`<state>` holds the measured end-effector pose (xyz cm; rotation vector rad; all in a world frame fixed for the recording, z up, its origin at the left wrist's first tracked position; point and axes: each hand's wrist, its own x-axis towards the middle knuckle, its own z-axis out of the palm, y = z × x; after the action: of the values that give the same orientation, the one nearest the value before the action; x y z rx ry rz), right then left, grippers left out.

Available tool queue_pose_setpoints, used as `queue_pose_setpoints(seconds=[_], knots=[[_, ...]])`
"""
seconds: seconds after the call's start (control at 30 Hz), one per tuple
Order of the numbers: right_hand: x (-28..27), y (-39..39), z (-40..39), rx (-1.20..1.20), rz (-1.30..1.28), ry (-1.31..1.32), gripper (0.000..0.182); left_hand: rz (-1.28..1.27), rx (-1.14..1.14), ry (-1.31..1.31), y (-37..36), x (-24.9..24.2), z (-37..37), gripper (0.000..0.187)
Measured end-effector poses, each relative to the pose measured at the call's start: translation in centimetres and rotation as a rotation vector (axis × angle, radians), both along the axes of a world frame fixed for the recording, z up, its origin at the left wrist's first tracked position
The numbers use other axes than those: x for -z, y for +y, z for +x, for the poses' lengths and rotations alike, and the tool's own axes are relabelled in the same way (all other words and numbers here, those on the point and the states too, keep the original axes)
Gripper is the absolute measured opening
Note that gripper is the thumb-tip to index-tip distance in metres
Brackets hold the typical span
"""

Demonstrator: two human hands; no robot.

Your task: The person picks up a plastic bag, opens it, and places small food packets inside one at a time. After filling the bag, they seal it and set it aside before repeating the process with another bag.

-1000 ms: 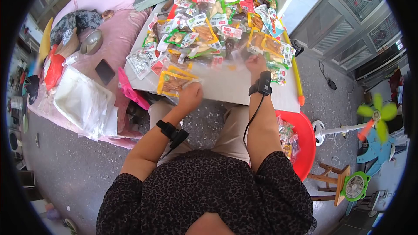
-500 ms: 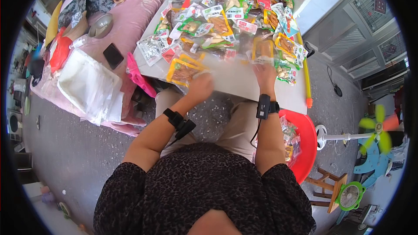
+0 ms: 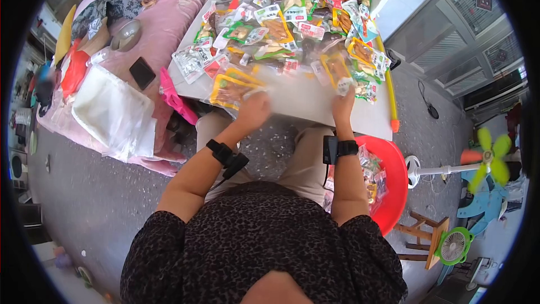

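My left hand [image 3: 254,111] is closed on the near edge of yellow-edged snack packets [image 3: 229,91], which overlap one another above the table's front edge. Between the fingers of my right hand [image 3: 342,106] is a single clear snack packet [image 3: 335,70] with a yellow border and brown food inside, slightly blurred and tilted. Beyond both hands spreads a heap of small snack packets [image 3: 278,25], mixed in colour, on the white table [image 3: 304,94].
A red basin [image 3: 395,191] holding more packets stands right of my legs. On the left, a pink-covered bed bears a white foam tray [image 3: 109,104] with plastic bags and a black phone [image 3: 142,73]. A yellow tube [image 3: 387,87] runs along the table's right edge.
My right hand has drawn slightly toward me, and the packet in it has tilted. My left hand keeps its packets in nearly the same place. The view has shifted a little.
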<state>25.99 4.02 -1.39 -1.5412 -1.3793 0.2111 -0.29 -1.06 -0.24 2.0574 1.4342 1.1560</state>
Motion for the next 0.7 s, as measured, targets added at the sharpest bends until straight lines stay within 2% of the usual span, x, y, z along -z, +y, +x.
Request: queue_pose_setpoints(seconds=[0.07,0.1,0.2,0.3,0.4,0.5,0.6,0.7], knots=[[0.9,0.9,0.7,0.068,-0.016,-0.369,0.049,0.009,0.002,-0.005,0.0,-0.1,0.0,0.006],[-0.2,0.7,0.2,0.055,-0.045,-0.280,0.039,0.014,0.000,-0.008,0.0,-0.2,0.0,0.006],[-0.7,1.7,1.5,0.053,-0.207,-0.363,0.024,-0.047,0.000,0.019,0.3,0.3,-0.1,0.006],[-3.1,1.4,1.2,0.191,-0.122,-0.492,0.012,-0.035,0.023,-0.010,0.3,0.4,-0.2,0.009],[-5.2,0.6,0.8,0.338,0.256,-0.844,0.012,-0.070,0.017,0.005,0.1,-0.4,-0.2,0.009],[-6.3,0.3,1.4,0.016,0.276,-0.692,0.009,-0.051,0.018,-0.046,-0.4,-1.4,0.0,0.009],[-7.0,-1.9,1.2,-0.130,-0.130,-0.056,0.007,-0.077,0.002,-0.030,-0.6,-1.9,0.0,0.009],[-5.6,-3.5,1.0,-0.402,-0.115,0.808,0.012,-0.075,-0.013,-0.004,-0.8,-2.1,0.0,0.010]])
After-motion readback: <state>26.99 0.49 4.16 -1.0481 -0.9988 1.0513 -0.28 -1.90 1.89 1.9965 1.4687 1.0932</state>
